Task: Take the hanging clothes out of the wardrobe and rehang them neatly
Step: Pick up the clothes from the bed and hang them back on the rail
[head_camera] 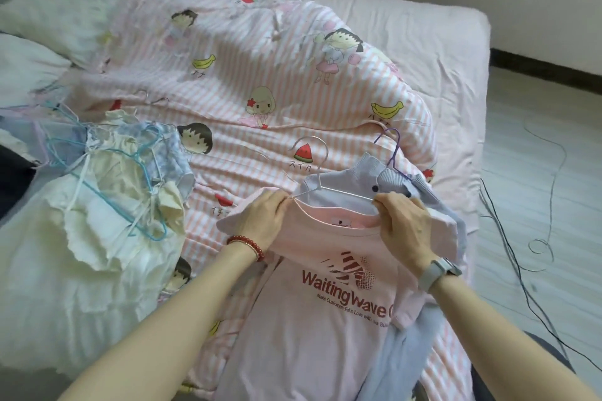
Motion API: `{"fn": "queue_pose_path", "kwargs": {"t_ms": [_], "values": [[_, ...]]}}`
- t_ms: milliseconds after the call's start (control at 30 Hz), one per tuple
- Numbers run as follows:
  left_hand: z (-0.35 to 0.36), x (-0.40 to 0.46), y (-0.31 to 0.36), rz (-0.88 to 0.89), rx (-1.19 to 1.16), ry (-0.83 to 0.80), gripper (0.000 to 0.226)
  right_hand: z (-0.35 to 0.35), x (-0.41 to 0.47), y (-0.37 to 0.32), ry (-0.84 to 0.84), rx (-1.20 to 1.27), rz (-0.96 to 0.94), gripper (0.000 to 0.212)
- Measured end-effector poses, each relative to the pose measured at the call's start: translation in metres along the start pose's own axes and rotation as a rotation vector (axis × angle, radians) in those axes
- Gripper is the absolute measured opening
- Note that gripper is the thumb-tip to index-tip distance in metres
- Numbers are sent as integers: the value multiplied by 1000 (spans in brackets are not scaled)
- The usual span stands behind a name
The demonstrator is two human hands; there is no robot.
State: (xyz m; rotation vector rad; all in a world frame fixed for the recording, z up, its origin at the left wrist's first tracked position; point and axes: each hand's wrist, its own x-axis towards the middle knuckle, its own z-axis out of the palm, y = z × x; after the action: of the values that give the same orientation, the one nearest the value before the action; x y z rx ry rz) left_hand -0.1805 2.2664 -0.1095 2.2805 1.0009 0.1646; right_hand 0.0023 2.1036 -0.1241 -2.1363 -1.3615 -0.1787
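The bed (439,42), spread with a striped cartoon quilt (260,75), served as the work surface, so garments could lie flat while hangers went in. Well to the left of the fingers lay a heap of pale clothes (107,205) tangled with blue hangers (143,153), apparently pulled from the wardrobe and waiting their turn; how many garments it held could not be made out. Under both hands lay the pink T-shirt (325,319), printed front up and neckline toward the far side, which suits feeding a hanger through the collar. Beneath it and just beyond the fingertips lay a pale blue garment (358,172) with a purple hanger (392,146) showing above it; its body was mostly covered by the T-shirt. The left hand (260,221) pinched the left side of the collar, fingers curled on the cloth; the right hand (404,221) gripped the right side likewise, holding the neck opening spread. A white hanger (321,169) stood between the two hands, its hook rising beyond the fingertips and its bar crossing just past the collar; judged as being worked into the shoulders. Whether either shoulder was seated could not be told, since the hands hid the hanger's ends. The wardrobe was out of view.
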Motion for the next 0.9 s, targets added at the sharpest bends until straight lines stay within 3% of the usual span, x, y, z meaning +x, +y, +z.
{"fn": "queue_pose_path", "kwargs": {"t_ms": [200, 367, 533, 667, 767, 900], "values": [[-78, -92, -43, -115, -3, 304, 17, 23, 33, -77, -230, 167, -145, 22], [-152, -196, -106, -351, 47, 621, 13, 44, 41, -165, -396, 271, -328, 17], [-207, -321, -144, -461, 35, 909, 14, 48, 32, -304, -422, 428, -602, 23], [-218, -436, -171, -695, 51, 1142, 13, 38, 4, -429, -373, 507, -834, 29], [-216, -520, -185, -841, 32, 1300, 13, 29, -33, -514, -443, 575, -1032, 19], [-219, -626, -190, -972, 63, 1490, 12, 17, -90, -616, -564, 632, -1308, 28]]}}
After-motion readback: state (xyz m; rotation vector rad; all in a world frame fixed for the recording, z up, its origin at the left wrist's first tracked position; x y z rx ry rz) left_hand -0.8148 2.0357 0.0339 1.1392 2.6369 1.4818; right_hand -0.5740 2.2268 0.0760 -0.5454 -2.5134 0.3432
